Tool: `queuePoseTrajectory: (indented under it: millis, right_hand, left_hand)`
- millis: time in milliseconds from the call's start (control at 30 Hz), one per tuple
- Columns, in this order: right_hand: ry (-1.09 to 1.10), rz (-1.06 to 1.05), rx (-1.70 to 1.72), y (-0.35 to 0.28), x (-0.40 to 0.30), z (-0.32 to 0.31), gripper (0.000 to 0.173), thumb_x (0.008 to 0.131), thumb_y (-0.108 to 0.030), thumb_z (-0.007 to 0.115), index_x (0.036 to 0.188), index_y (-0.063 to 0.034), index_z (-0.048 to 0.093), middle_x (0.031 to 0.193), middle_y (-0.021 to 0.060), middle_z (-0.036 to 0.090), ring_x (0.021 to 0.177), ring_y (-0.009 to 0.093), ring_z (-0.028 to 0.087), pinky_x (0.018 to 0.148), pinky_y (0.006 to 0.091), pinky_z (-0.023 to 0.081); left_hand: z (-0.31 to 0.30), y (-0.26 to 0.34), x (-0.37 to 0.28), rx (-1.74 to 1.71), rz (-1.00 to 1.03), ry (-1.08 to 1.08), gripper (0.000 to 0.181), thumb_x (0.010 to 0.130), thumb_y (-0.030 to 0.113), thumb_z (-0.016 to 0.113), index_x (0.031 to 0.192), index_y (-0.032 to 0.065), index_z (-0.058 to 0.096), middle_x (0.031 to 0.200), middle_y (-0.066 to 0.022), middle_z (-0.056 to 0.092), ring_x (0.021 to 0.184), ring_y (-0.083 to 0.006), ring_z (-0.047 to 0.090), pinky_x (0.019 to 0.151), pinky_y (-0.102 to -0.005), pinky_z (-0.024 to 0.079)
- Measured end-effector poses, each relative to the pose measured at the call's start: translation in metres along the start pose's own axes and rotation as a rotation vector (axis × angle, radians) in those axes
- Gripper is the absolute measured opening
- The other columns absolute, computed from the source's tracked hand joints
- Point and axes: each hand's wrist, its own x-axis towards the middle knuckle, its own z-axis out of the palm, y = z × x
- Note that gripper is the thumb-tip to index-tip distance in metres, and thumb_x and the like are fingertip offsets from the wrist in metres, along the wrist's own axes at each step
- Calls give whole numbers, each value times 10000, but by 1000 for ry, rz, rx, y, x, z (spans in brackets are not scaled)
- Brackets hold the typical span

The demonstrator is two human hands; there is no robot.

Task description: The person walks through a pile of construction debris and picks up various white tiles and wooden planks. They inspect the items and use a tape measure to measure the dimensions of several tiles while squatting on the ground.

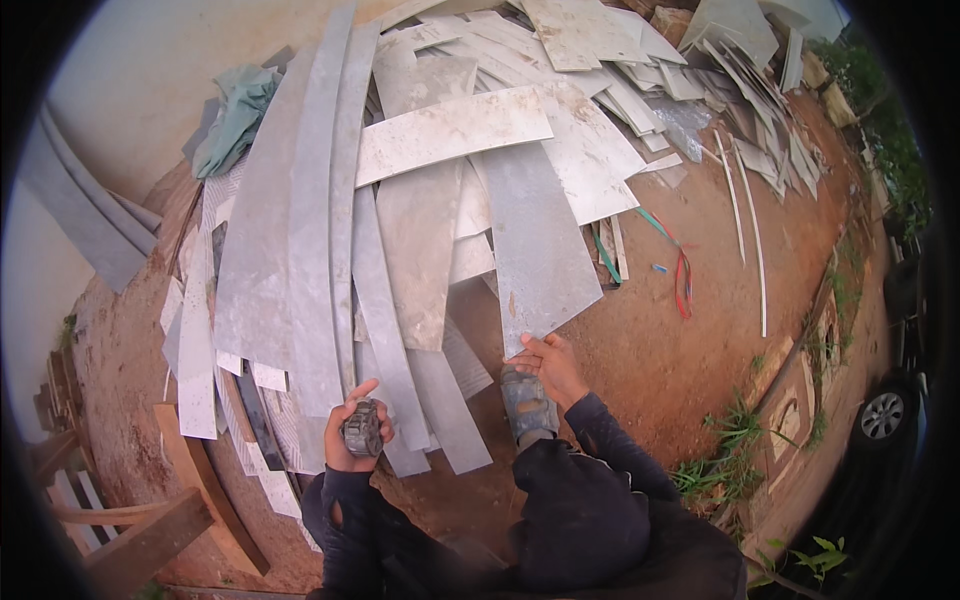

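Observation:
My left hand is closed around a small dark, dirty round object, likely a tape measure; no tape shows drawn out. With thumb and fingers, my right hand grips the near corner of a grey tile offcut. That piece slants away over the pile, its far end reaching a long off-white strip that lies crosswise. Narrow grey strips lie between my hands. Just beneath my right hand is my worn grey shoe on the red dirt.
Broken pale slabs are heaped at the back. A green cloth lies at the upper left. Wooden beams stand at lower left. Red and green straps and thin white strips lie on the dirt. A car wheel shows far right.

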Motion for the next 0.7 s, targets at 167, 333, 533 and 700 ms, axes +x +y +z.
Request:
queuePoseTrajectory:
  millis: [167,333,533,700]
  right_hand:
    - [-41,-21,82,33,7,-40,332,885,-178,636,1131,15,524,1043,139,635,937,259,644,819,373,513]
    - [-179,-137,565,-27,39,-29,462,911,-230,576,1306,-32,440,1280,119,526,1196,307,484,1032,478,358]
    - [-75,-307,304,-42,25,-37,533,820,-72,583,1323,-14,420,1295,137,505,1202,305,485,1032,441,374]
    - [6,-331,246,-78,-62,-52,584,779,-121,594,1317,18,413,1248,156,525,1166,306,502,996,451,410]
  left_hand:
    - [2,-6,8,2,-32,-43,499,858,300,498,1260,5,481,811,-136,585,621,-240,539,564,-348,422]
    - [0,3,-5,-9,-40,21,493,860,294,501,1255,0,483,807,-136,588,632,-234,549,574,-341,438]
    - [2,6,-3,41,-44,-40,469,879,271,478,1249,-18,482,802,-133,583,645,-203,561,564,-303,452]
    - [-18,5,-13,98,10,-24,446,891,272,477,1239,-6,498,807,-116,579,642,-175,560,551,-273,448]
